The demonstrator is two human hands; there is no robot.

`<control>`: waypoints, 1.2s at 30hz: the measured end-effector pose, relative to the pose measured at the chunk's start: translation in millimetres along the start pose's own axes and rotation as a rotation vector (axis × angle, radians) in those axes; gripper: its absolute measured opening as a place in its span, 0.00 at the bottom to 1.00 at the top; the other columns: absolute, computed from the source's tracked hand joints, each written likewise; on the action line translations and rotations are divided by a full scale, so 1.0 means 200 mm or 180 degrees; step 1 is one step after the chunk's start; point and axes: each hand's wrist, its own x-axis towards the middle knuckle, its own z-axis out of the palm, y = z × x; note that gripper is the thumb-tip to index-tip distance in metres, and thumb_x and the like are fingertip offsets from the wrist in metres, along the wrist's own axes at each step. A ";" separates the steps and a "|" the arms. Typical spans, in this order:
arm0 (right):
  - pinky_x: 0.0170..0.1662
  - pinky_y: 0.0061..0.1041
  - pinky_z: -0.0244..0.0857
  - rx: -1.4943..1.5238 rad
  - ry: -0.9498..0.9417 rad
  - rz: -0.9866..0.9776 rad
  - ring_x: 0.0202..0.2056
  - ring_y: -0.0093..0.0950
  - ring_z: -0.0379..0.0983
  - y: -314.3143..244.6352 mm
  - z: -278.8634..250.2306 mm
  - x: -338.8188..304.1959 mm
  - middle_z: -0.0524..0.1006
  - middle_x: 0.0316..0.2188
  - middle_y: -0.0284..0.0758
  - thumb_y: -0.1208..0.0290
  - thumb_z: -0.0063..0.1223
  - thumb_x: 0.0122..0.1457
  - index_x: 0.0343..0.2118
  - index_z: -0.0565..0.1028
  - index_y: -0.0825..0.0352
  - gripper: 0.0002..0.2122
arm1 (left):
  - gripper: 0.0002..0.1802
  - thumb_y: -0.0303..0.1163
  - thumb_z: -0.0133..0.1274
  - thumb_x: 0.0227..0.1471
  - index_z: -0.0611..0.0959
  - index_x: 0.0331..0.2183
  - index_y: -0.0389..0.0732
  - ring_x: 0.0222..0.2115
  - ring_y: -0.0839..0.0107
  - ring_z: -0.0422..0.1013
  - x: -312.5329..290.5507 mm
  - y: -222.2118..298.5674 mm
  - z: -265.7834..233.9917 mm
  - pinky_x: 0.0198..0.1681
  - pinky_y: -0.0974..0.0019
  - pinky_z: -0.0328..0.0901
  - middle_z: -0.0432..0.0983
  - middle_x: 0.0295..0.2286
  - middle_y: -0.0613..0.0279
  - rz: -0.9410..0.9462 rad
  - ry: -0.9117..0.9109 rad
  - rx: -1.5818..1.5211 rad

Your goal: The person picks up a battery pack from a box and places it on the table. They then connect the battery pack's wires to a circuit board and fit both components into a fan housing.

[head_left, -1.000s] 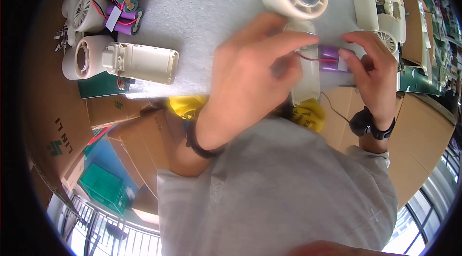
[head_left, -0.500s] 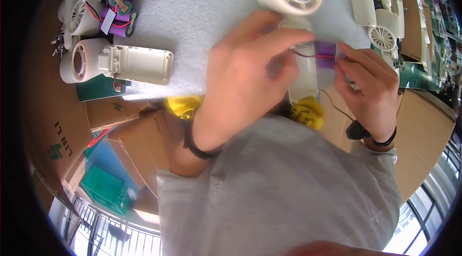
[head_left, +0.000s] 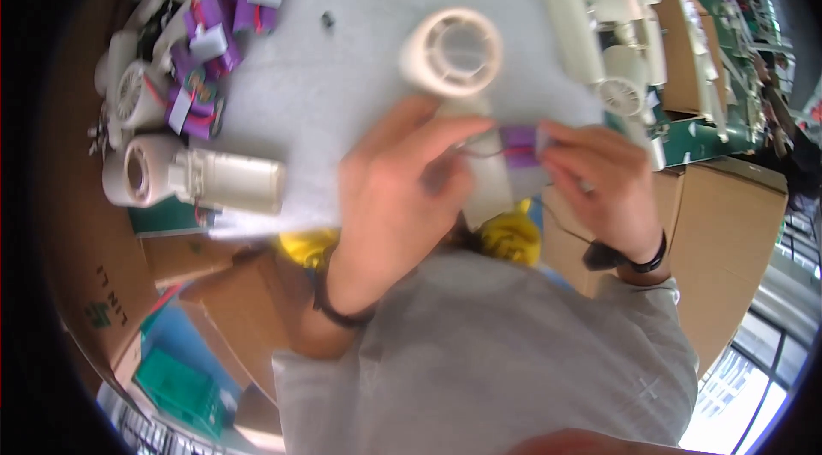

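Note:
A cream handheld fan body (head_left: 490,185) stands out in front of me, its round ringed head (head_left: 458,53) at the far end. My left hand (head_left: 398,190) is curled at the left side of the handle, index finger and thumb bent over it; motion blurs the fingertips. Between my hands is a purple battery pack (head_left: 519,147) with red and dark wires running toward my left index finger. My right hand (head_left: 604,185) pinches the pack's right end between thumb and fingers. How far the pack sits over the handle is hard to make out.
At the left lie several purple battery packs (head_left: 210,40) with wires, plus another cream fan with its handle shell (head_left: 235,181). More cream fan parts (head_left: 612,35) are piled at the right. A small dark piece (head_left: 327,20) rests on the grey table mat (head_left: 342,70). Cardboard boxes (head_left: 715,249) stand below.
The whole view has shifted, so the table, fan and hands appear farther left and lower. Both hands keep about the same place relative to the fan and battery pack.

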 end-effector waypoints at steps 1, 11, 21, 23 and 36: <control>0.35 0.30 0.74 -0.0093 0.0070 -0.0008 0.32 0.36 0.79 0.00 0.00 0.01 0.82 0.38 0.42 0.82 0.65 0.45 0.28 0.79 0.72 0.07 | 0.20 0.14 0.56 0.42 0.85 0.39 0.42 0.28 0.72 0.75 -0.01 0.00 -0.01 0.30 0.73 0.67 0.78 0.37 0.58 -0.0107 0.0031 0.0015; 0.36 0.31 0.71 -0.0885 -0.0412 -0.0258 0.32 0.36 0.73 -0.07 0.04 0.02 0.75 0.36 0.41 0.80 0.59 0.47 0.30 0.73 0.72 0.08 | 0.20 0.13 0.56 0.42 0.85 0.39 0.40 0.24 0.79 0.70 -0.01 -0.02 -0.04 0.25 0.77 0.61 0.77 0.37 0.62 -0.0023 -0.0086 0.0015; 0.34 0.30 0.67 0.0602 -0.0517 0.0175 0.30 0.36 0.71 0.15 -0.16 0.09 0.71 0.29 0.41 0.78 0.55 0.50 0.32 0.72 0.70 0.07 | 0.20 0.13 0.56 0.41 0.85 0.39 0.39 0.22 0.83 0.64 -0.02 -0.04 -0.04 0.23 0.77 0.58 0.75 0.34 0.66 -0.0176 -0.0085 -0.0082; 0.32 0.28 0.66 0.0355 0.0072 0.0670 0.27 0.34 0.73 0.27 -0.32 0.08 0.73 0.25 0.41 0.77 0.55 0.52 0.34 0.73 0.71 0.07 | 0.20 0.13 0.56 0.42 0.85 0.39 0.38 0.22 0.83 0.64 -0.01 -0.03 -0.05 0.23 0.77 0.57 0.74 0.33 0.66 -0.0161 -0.0093 -0.0088; 0.43 0.33 0.70 0.0683 0.0255 -0.0267 0.40 0.39 0.76 0.07 -0.14 0.08 0.76 0.38 0.41 0.71 0.65 0.50 0.38 0.76 0.68 0.13 | 0.19 0.12 0.55 0.43 0.85 0.40 0.37 0.24 0.85 0.65 0.00 -0.08 -0.08 0.25 0.80 0.58 0.75 0.39 0.66 -0.0362 -0.0153 -0.0270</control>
